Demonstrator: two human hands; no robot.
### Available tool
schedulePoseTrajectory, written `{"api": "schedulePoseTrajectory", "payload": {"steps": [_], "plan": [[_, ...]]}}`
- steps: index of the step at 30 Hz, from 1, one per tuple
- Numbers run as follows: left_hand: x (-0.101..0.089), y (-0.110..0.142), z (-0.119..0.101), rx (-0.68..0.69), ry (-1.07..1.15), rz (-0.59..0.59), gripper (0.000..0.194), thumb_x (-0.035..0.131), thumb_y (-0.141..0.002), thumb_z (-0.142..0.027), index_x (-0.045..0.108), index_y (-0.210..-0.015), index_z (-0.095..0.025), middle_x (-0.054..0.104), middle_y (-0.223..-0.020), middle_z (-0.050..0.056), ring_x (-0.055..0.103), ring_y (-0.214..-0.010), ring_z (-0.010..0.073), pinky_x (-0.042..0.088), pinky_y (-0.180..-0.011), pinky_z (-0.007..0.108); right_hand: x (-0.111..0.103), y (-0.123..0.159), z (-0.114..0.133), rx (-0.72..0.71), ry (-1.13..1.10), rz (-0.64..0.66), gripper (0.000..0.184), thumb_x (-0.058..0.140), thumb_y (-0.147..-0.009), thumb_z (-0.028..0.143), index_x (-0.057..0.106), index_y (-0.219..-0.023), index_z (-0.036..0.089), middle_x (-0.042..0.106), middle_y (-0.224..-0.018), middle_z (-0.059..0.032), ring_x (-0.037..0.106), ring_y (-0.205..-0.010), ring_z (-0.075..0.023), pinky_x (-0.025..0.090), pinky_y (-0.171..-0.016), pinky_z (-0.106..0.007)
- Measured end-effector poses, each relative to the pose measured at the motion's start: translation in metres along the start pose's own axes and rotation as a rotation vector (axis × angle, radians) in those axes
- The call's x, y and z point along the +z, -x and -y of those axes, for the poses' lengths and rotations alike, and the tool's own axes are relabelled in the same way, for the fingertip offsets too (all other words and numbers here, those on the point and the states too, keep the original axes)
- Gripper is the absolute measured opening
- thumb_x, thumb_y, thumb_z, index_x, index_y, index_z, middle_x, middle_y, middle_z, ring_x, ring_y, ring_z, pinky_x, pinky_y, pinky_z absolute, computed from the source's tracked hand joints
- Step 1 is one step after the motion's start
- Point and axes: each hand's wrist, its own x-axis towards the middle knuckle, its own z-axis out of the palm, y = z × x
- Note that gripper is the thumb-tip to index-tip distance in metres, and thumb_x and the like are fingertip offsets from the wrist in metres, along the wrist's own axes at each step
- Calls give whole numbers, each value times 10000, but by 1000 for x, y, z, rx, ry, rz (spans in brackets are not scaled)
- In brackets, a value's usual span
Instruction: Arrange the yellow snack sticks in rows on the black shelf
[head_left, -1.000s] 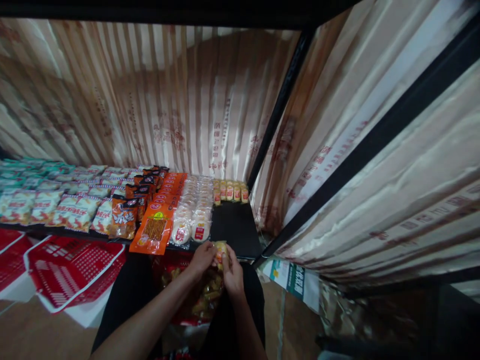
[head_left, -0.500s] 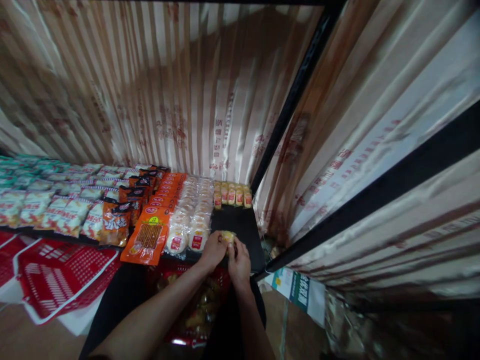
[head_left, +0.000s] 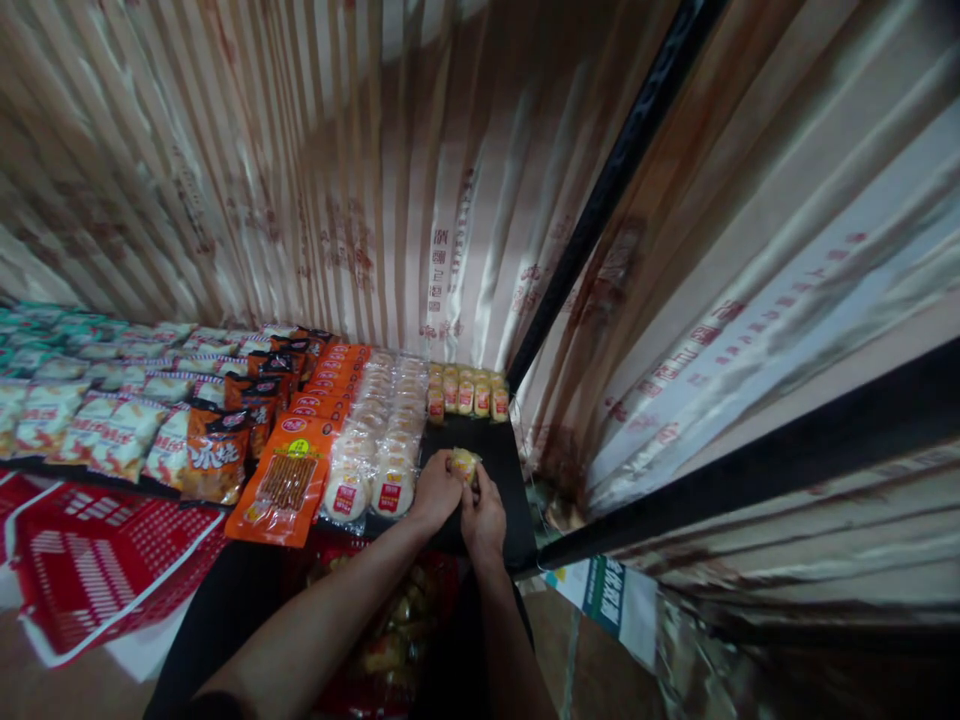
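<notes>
Between my two hands is a small yellow packaged snack (head_left: 465, 463), held over the black shelf (head_left: 491, 510). My left hand (head_left: 437, 490) grips its left side with bent fingers. From the right, my right hand (head_left: 484, 512) closes on the same snack, thumb and fingertips against it. Behind it, similar yellow snack packets (head_left: 466, 391) with red labels stand in a row at the back of the shelf. Just left of my left hand are rows of round white packaged cakes (head_left: 393, 485). Below my forearms, a red basket (head_left: 442, 580) holds more yellow packets, partly covered by my arms.
Orange snack-stick bags (head_left: 289, 480), orange-and-black bags (head_left: 214, 455) and white snack bags (head_left: 112, 430) fill the shelf leftward. Another red basket (head_left: 97, 560) with a white handle stands below. A black post (head_left: 600, 220) and a slanted bar (head_left: 750, 455) border the right side, before pleated curtains.
Both hands have carried the yellow snack forward from the shelf's front edge to above its black surface, closer to the row of yellow packets. The view has tilted downward and shifted.
</notes>
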Motion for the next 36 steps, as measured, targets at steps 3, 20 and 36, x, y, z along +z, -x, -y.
{"api": "schedulePoseTrajectory", "payload": {"steps": [3,20,36], "plan": [[4,-3,2,66,-55,-68,345,480,-793,-104,549,-1130,-132,612,-1146,110,588,-994,173,411,-885,236,4,-9,-2,2,-7,-22,512,387,-828,409,535,-1236,138,621,-1105,-151,605,-923,-243,478,-831,-380],[20,-46,-26,50,25,-38,298,416,-868,-177,584,-1113,-152,596,-1215,106,536,-1130,189,357,-994,260,27,-83,4,99,-250,-66,320,480,-764,380,560,-1022,208,681,-909,-62,646,-764,-198,507,-700,-321],[12,-65,-49,46,14,-112,249,474,-809,-101,636,-988,-165,590,-1208,109,451,-1232,236,280,-1067,307,41,-122,10,30,-173,-85,322,458,-775,375,603,-981,173,645,-942,-94,595,-864,-213,462,-818,-342]]}}
